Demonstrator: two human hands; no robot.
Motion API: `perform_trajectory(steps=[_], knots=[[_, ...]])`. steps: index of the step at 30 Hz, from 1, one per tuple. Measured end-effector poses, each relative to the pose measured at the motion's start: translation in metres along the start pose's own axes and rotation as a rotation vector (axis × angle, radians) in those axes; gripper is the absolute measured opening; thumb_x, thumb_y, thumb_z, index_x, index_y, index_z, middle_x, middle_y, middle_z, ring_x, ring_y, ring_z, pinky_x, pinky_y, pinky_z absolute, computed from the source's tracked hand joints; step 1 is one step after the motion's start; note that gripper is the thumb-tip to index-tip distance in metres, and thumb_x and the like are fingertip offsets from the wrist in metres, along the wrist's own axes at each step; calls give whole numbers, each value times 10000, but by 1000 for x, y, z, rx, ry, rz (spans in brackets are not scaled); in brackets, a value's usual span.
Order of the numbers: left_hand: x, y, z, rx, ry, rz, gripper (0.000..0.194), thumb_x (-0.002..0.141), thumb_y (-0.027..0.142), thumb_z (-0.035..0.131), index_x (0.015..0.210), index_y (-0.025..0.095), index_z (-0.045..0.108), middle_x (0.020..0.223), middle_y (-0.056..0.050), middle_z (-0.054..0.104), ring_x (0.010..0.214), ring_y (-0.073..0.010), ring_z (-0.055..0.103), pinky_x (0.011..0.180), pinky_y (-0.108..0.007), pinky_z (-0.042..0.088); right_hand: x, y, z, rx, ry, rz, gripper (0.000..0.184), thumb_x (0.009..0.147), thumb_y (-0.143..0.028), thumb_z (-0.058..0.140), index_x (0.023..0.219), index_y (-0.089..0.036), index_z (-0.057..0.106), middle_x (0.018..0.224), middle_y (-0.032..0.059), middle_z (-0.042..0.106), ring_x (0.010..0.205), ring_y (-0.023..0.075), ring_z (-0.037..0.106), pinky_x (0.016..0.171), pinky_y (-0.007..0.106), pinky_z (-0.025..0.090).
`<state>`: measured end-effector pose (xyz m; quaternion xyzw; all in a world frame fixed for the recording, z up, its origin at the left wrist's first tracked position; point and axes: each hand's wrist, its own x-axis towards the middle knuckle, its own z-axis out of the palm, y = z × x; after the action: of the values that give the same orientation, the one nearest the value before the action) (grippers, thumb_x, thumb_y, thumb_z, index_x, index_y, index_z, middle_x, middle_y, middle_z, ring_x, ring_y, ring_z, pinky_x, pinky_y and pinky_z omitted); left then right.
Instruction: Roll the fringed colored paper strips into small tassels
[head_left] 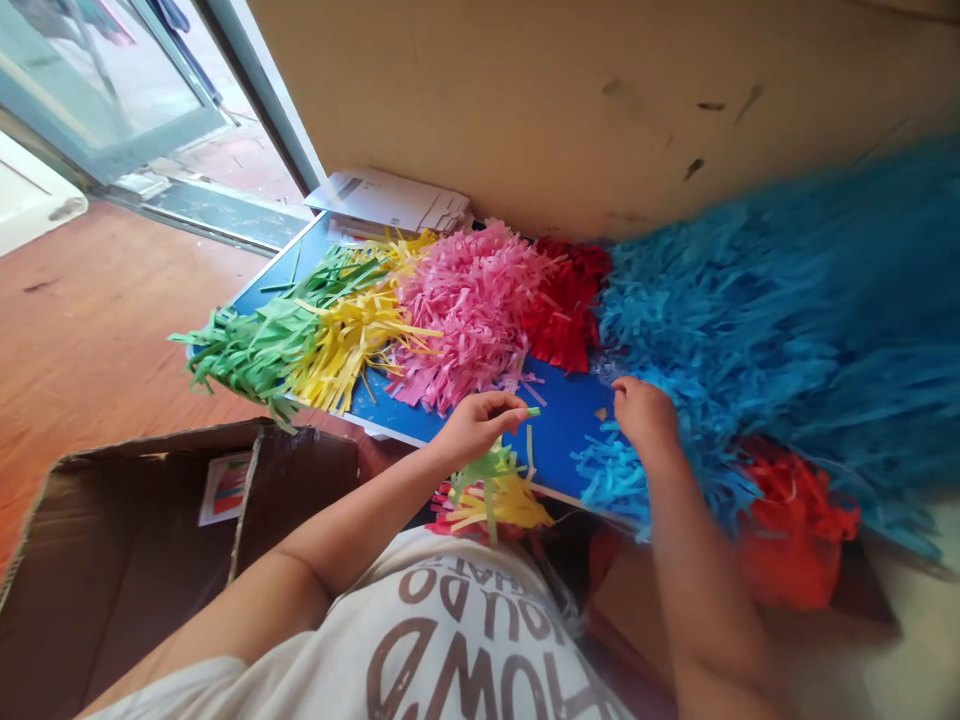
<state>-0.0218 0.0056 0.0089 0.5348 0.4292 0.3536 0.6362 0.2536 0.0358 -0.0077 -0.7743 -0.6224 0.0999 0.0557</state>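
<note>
My left hand (486,425) pinches a small green paper strip (533,411) between thumb and fingertips, above the near edge of the blue table (559,440). Below that hand, at my lap, lies a bunch of fringed paper (499,495) in light green, yellow and red. My right hand (646,412) is closed over the table, beside a large heap of blue paper fringe (697,330). Whatever its fingertips hold, if anything, is too small to make out. A crumpled clear plastic bit (609,368) lies just beyond it.
Across the table lie green fringe (262,340), yellow fringe (352,335), pink fringe (472,300) and red fringe (566,305). White flat boxes (390,200) stack against the wall. An open cardboard box (142,540) stands at left; orange-red fringe (795,530) hangs at right.
</note>
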Motion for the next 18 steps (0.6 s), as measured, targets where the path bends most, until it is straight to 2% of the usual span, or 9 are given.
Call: perform_trajectory(steps=[1, 3, 5, 7, 10, 12, 15, 18], knots=[[-1, 0, 0, 4, 1, 9, 476, 769, 582, 710, 877, 118, 708, 658, 1, 617, 591, -91, 500, 573, -217, 361, -14, -8, -1, 146, 53, -36, 269, 914, -172, 508, 1082, -169, 717, 1090, 130, 727, 1027, 237, 690, 928, 358, 499], [-1, -1, 3, -1, -9, 41, 461, 772, 566, 710, 869, 116, 717, 659, -5, 623, 607, -102, 526, 591, -220, 384, -46, -26, 3, 635, 129, -109, 212, 907, -293, 569, 1015, -197, 724, 1059, 86, 729, 926, 217, 714, 840, 348, 551], [-1, -2, 7, 3, -24, 68, 447, 787, 553, 699, 865, 113, 717, 662, -9, 629, 610, -104, 537, 596, -219, 398, -77, -45, 12, 1091, 117, -127, 185, 841, -372, 681, 909, -206, 727, 1010, 63, 731, 834, 212, 722, 735, 343, 577], [0, -2, 12, 47, -46, 92, 428, 819, 531, 673, 869, 109, 719, 669, -14, 638, 608, -103, 541, 593, -214, 406, -99, -61, 22, 1346, 101, -64, 204, 800, -379, 743, 920, -215, 723, 981, 47, 738, 807, 199, 722, 718, 339, 584], [0, -2, 18, 159, -55, 168, 409, 864, 508, 637, 884, 112, 737, 716, -38, 682, 624, -109, 562, 596, -211, 422, -113, -73, 32, 1496, 153, 71, 317, 759, -361, 795, 1022, -211, 701, 939, 45, 758, 834, 194, 728, 767, 345, 589], [0, -2, 19, 223, -48, 234, 401, 883, 504, 626, 894, 123, 752, 777, -59, 720, 670, -126, 605, 630, -217, 452, -113, -74, 36, 1500, 196, 126, 353, 719, -368, 826, 995, -193, 692, 916, 54, 765, 848, 201, 732, 801, 360, 587], [0, -3, 19, 341, -27, 336, 376, 909, 483, 613, 890, 137, 761, 798, -73, 736, 705, -139, 641, 668, -225, 476, -113, -71, 39, 1436, 214, 150, 351, 706, -388, 832, 950, -181, 690, 896, 65, 768, 838, 208, 735, 822, 374, 584], [-1, -2, 14, 566, -48, 458, 339, 956, 430, 561, 924, 160, 763, 784, -67, 719, 691, -128, 634, 638, -212, 449, -116, -66, 39, 1308, 220, 102, 311, 742, -398, 806, 944, -186, 700, 897, 63, 768, 838, 209, 734, 818, 366, 583]])
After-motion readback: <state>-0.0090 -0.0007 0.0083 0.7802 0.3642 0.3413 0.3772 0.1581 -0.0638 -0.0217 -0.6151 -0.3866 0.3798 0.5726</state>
